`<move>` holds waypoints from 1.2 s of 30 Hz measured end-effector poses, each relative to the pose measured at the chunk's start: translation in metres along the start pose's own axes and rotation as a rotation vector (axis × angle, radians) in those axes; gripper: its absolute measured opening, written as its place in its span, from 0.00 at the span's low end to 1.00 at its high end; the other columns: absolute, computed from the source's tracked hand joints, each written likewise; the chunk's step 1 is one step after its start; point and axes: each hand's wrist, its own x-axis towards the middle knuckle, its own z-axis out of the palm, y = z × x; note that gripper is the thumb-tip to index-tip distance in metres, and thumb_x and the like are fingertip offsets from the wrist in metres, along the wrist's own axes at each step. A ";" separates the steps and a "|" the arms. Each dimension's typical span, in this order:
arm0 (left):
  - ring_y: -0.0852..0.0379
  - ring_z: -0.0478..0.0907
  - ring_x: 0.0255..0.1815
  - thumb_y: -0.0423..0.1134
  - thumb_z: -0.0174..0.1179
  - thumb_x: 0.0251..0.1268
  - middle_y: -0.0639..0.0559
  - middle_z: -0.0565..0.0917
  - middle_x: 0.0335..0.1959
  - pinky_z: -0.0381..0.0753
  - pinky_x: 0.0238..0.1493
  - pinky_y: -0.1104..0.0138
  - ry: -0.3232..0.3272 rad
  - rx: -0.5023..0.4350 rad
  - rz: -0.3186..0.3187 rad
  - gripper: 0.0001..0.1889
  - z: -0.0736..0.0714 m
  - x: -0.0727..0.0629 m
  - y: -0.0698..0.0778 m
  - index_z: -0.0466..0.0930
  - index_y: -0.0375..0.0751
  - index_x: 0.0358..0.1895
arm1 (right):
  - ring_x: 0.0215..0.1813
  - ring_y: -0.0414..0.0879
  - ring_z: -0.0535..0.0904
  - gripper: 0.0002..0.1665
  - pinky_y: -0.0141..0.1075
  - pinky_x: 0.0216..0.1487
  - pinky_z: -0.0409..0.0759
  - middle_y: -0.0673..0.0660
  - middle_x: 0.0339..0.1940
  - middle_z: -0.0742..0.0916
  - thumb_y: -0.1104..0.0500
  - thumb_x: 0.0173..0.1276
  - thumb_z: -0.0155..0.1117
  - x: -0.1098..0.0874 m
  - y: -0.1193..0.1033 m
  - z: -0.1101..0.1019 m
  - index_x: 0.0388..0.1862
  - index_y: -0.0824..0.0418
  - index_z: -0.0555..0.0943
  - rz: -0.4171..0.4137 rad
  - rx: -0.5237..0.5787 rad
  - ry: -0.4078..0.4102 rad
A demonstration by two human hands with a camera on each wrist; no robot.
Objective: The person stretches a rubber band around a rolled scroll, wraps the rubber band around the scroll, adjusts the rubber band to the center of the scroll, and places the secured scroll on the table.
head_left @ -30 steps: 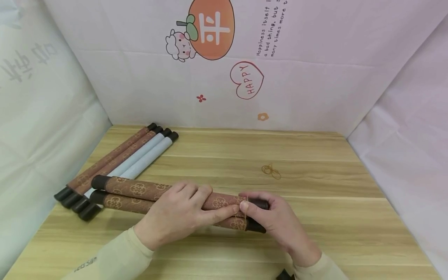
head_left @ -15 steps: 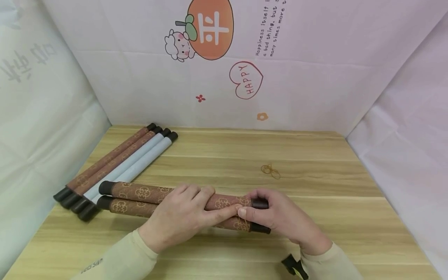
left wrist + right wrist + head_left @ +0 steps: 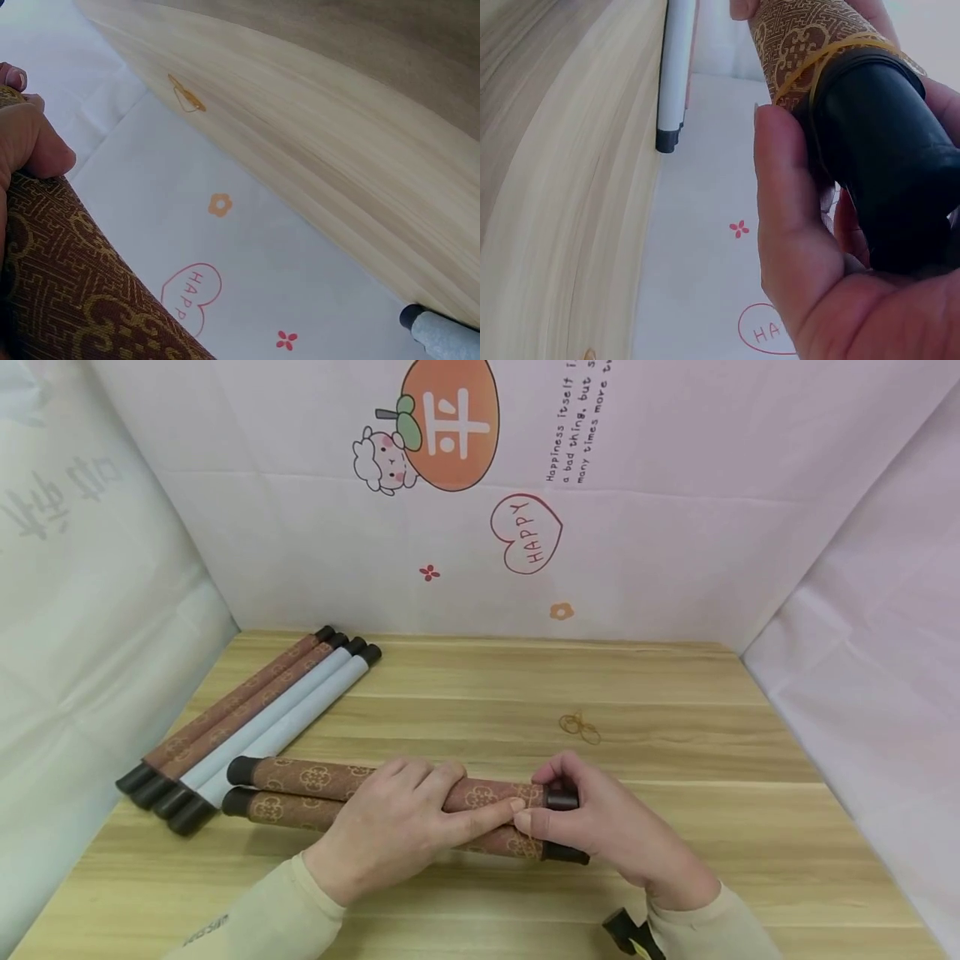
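Two rolled scrolls, a far one (image 3: 311, 777) and a near one (image 3: 288, 811), lie side by side in my hands over the table. Both are brown with gold patterns and black end knobs. My left hand (image 3: 401, 822) grips the pair around the middle, its thumb stretched along them to the right. At their right end my right hand (image 3: 611, 822) holds them, thumb on the near side and fingers beyond. A yellow rubber band (image 3: 829, 56) circles the brown covering beside the black knob (image 3: 889, 124) in the right wrist view. Part of the band is hidden behind the right thumb.
Two more brown scrolls (image 3: 236, 702) and two pale blue scrolls (image 3: 300, 714) lie slanted at the table's left. Loose rubber bands (image 3: 580, 727) rest on the wooden table (image 3: 675, 718) at right of centre. White printed cloth (image 3: 645, 552) encloses the back and sides.
The held pair has shifted right and a little nearer, so its left end stands farther from the slanted scrolls. The right hand has moved slightly right along with it; both hands keep their hold.
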 end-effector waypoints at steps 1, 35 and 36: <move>0.51 0.76 0.22 0.47 0.44 0.84 0.47 0.82 0.40 0.83 0.29 0.60 -0.002 -0.010 -0.004 0.23 0.000 0.000 0.001 0.69 0.72 0.75 | 0.46 0.52 0.85 0.33 0.37 0.44 0.85 0.63 0.46 0.86 0.52 0.64 0.76 0.000 -0.001 0.000 0.57 0.69 0.72 0.001 0.008 0.004; 0.54 0.73 0.25 0.43 0.74 0.55 0.49 0.79 0.38 0.79 0.26 0.60 -0.048 -0.110 -0.171 0.44 0.000 -0.003 0.000 0.68 0.66 0.78 | 0.57 0.49 0.86 0.31 0.45 0.58 0.86 0.60 0.60 0.84 0.70 0.70 0.66 -0.003 0.032 0.065 0.69 0.62 0.67 -0.179 0.659 0.231; 0.54 0.74 0.25 0.43 0.72 0.57 0.48 0.79 0.39 0.79 0.25 0.60 -0.043 -0.112 -0.172 0.42 0.000 -0.002 0.001 0.68 0.66 0.77 | 0.58 0.49 0.86 0.30 0.45 0.59 0.85 0.59 0.61 0.84 0.69 0.71 0.65 -0.002 0.033 0.068 0.69 0.62 0.68 -0.178 0.671 0.216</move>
